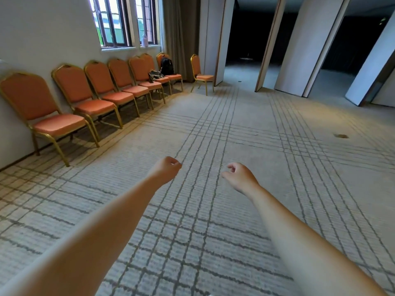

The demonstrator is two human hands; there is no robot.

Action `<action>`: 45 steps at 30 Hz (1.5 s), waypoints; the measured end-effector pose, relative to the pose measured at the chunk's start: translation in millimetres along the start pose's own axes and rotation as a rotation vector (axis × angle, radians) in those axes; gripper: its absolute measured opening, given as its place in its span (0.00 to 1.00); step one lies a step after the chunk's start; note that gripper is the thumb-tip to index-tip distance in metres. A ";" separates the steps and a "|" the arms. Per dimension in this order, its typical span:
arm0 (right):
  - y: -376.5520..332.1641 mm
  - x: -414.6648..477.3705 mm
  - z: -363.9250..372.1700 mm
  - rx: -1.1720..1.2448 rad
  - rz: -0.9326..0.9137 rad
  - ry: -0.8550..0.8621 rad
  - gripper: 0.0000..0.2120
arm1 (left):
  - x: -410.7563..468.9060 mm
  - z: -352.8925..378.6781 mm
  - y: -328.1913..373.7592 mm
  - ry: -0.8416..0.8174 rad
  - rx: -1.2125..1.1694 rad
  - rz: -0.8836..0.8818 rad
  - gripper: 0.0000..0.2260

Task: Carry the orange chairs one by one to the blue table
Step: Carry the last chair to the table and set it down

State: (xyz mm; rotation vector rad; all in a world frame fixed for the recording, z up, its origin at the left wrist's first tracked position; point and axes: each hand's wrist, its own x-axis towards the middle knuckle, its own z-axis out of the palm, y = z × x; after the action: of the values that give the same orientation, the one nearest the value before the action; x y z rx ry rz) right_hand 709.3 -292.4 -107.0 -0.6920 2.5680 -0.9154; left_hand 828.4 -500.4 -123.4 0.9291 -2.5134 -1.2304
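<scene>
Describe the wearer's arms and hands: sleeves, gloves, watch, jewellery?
The left arm and right arm are bare, with no sleeve edge in view. The left hand and right hand wear no gloves; no watch, band or ring shows.

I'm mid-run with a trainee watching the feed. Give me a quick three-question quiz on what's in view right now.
1. True or false: the left grip and the right grip each hold a chair.
2. Fill in: the row of orange chairs lines the ____ wall.
3. The black backpack sits: A) on the carpet; B) on a seat at the far end of that row; C) on the window sill.

Key: 1 false, both are empty. 2 left. 3 B.
</scene>
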 end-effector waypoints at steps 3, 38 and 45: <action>-6.7 92.3 -39.5 -0.009 -0.031 0.014 0.26 | 85.7 -1.2 37.1 0.026 -0.028 0.024 0.06; -70.8 1057.7 -164.3 0.051 0.019 0.074 0.26 | 1066.5 25.7 192.2 0.003 -0.003 0.051 0.08; -72.7 1277.9 -212.1 0.045 0.017 0.068 0.27 | 1272.4 34.0 257.4 0.036 0.027 0.049 0.06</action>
State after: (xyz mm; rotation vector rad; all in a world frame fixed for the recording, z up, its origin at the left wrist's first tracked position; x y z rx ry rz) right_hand -421.0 -928.7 -79.9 -0.6358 2.5991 -1.0041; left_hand -300.9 -1139.5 -71.5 0.8829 -2.5152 -1.1577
